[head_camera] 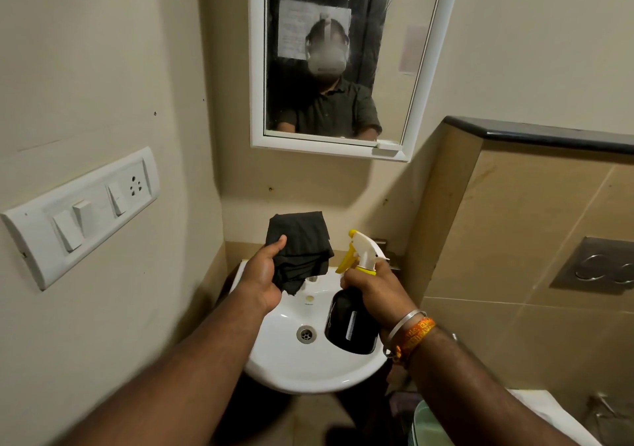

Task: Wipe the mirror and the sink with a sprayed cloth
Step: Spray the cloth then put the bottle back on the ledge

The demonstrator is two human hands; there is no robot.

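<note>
My left hand (262, 276) holds a folded black cloth (302, 250) upright above the back of the small white sink (302, 373), thumb pressed on its face. My right hand (375, 291) grips the neck of a black spray bottle (350, 325) with a white and yellow trigger head (362, 251). The nozzle points left toward the cloth, a short gap away. The bottle hangs over the right side of the basin. On the wall above hangs a white-framed mirror (394, 34), its glass hazy and reflecting a person.
A white switch plate with a socket (82, 212) sits on the left wall. To the right runs a tiled ledge with a dark top (549, 133) and a metal flush plate (597, 267). A pale green bucket rim (425, 421) shows at the lower right.
</note>
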